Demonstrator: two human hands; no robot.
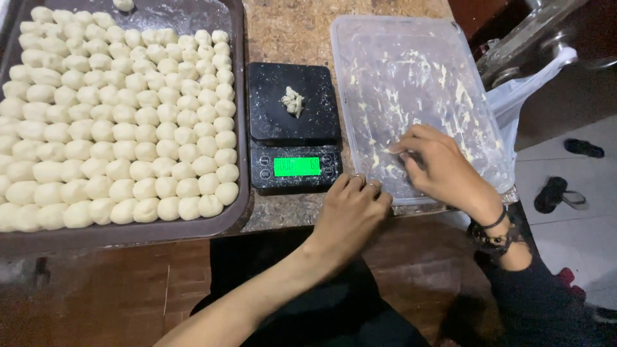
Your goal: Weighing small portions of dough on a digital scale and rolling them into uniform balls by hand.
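Container [475, 77] edge under both hands.

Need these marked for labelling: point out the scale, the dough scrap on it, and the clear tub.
scale [294, 168] head view, front panel
dough scrap [292, 101] head view, its middle
clear tub [411, 48] head view, bare floor

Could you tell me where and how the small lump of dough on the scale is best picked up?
Pinch the dough lump across its narrow middle, coming straight down from above. It sits alone on the flat black platform of the scale, irregular and taller at the centre, with bare surface all round, so fingertips can likely close from both sides without touching the display.
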